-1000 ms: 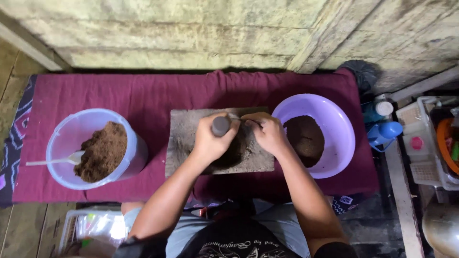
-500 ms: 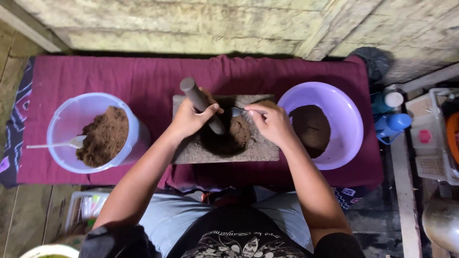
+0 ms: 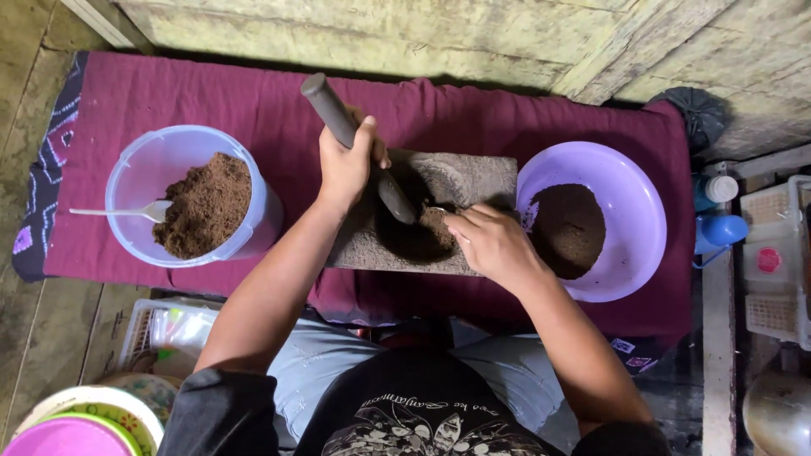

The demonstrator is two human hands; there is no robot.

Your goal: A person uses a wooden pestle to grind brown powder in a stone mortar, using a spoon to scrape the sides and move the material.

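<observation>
Plastic tub [image 3: 135, 181]: pale blue, far left on the maroon cloth [image 3: 253, 110], brown powder and a white spoon [image 3: 118, 211] inside.
Left hand [image 3: 345, 165]: grip wrapped tight round a dark pestle [image 3: 355, 143], tilted into the stone slab [image 3: 473, 181].
Right hand [image 3: 490, 245]: fingers pinching a small spoon [image 3: 438, 210] at the slab's hollow.
Purple basin [image 3: 634, 211]: right, dark powder inside.
</observation>
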